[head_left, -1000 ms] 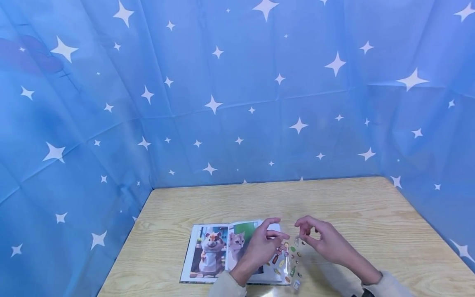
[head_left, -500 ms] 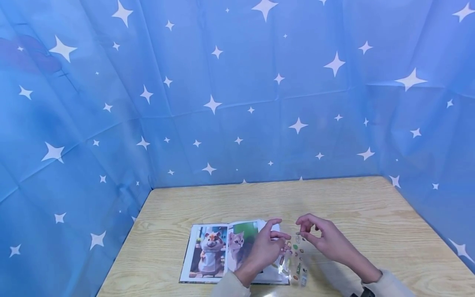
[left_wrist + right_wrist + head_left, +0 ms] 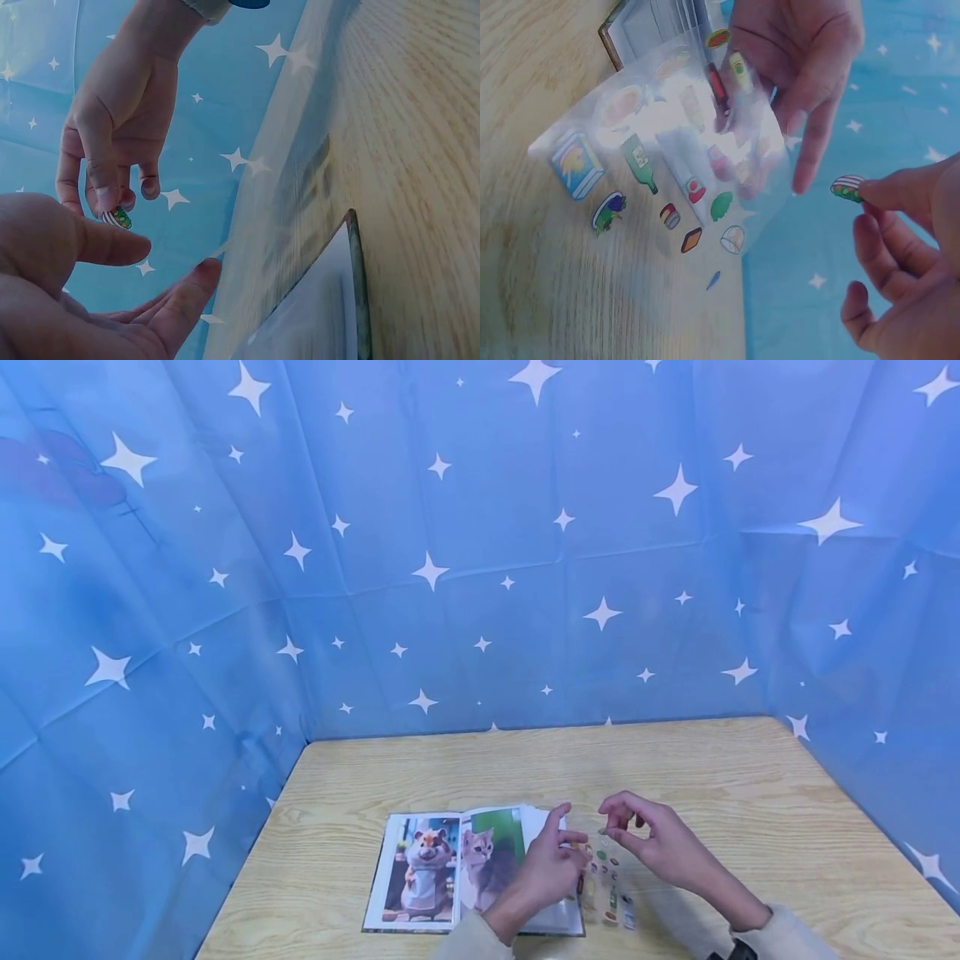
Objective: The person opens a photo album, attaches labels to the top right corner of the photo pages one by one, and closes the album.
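Note:
My left hand (image 3: 546, 870) is above the right page of an open photo album (image 3: 380, 893), holding a clear sticker sheet (image 3: 656, 217) that juts out past the album's right edge. Printed food stickers, a green bottle (image 3: 640, 163) and a blue book sticker (image 3: 578, 165) show on it. Glare whitens part of the sheet, and some left fingers lie behind it. To the right, my right hand (image 3: 660, 843) pinches a small green-and-white striped sticker (image 3: 847, 187) between thumb and forefinger. It is off the sheet, and the two hands are a short gap apart.
The album shows a hamster picture (image 3: 427, 877) on the left page and a cat picture (image 3: 480, 856) on the right. It lies on a wooden table (image 3: 675, 760). Blue star-printed cloth (image 3: 480, 610) hangs behind the table and along its sides.
The left hand has shifted slightly right, and the sticker sheet has swung right and tilted, so more of the album page shows. The right hand has risen slightly, still pinching the sticker.

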`<act>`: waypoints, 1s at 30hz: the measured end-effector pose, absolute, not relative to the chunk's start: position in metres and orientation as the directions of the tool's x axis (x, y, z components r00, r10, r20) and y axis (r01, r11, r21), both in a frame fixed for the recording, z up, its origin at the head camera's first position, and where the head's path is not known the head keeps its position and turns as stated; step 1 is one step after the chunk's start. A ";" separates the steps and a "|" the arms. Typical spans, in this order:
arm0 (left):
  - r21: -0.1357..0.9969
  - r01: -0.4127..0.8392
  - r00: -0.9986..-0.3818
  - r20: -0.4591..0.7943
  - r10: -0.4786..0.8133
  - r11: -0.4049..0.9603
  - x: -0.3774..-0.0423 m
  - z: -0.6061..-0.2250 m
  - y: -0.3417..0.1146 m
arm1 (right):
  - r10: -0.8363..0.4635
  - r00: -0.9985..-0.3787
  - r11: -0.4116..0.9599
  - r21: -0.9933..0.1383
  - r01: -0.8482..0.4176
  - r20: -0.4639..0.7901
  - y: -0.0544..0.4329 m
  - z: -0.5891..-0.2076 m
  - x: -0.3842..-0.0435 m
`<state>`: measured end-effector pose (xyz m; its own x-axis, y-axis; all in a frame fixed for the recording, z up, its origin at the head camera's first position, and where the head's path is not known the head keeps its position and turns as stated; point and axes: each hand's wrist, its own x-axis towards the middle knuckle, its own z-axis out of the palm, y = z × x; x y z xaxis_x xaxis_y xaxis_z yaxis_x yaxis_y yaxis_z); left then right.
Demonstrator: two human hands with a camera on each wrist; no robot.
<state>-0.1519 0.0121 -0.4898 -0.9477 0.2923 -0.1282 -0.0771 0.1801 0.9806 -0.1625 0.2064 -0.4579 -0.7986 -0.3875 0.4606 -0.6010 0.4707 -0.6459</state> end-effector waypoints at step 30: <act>0.916 -0.092 -0.888 -0.252 0.384 0.390 -0.142 -0.493 0.019 | -0.361 -0.868 0.446 -0.755 -0.481 0.340 0.211 -0.466 -0.165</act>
<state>-0.1423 0.0187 -0.4934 -0.8883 0.3837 -0.2523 -0.0921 0.3895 0.9164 -0.1653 0.2113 -0.4658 -0.8681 -0.3614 0.3402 -0.4813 0.4458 -0.7547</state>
